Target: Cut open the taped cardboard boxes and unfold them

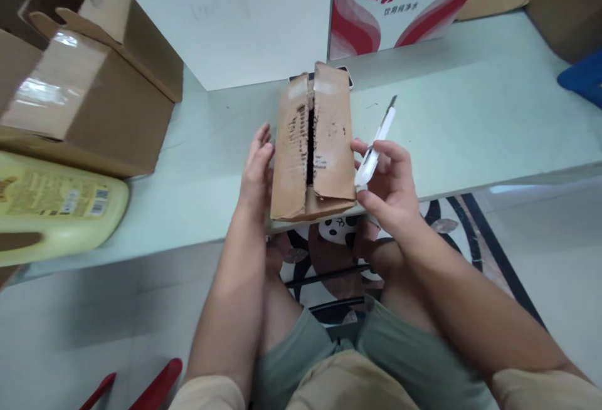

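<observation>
A small brown cardboard box [332,140] lies near the front edge of the pale green table, its two top flaps slightly parted along a dark middle gap. Dark smudged print marks both flaps. My left hand [256,168] rests along the box's left side, fingers stretched out and partly hidden by it. Between the fingers of my right hand [395,184] is a white utility knife [376,153], its blade out and pointing up and away. That hand is at the box's right side, with its fingertips close to the cardboard.
Opened cardboard boxes [117,103] and a yellow jug [61,209] stand at the left. Behind are a white panel [244,21] and a red-and-white carton [399,9]. Part of a phone-like object [347,78] shows behind the box. Something blue [583,78] is at the right.
</observation>
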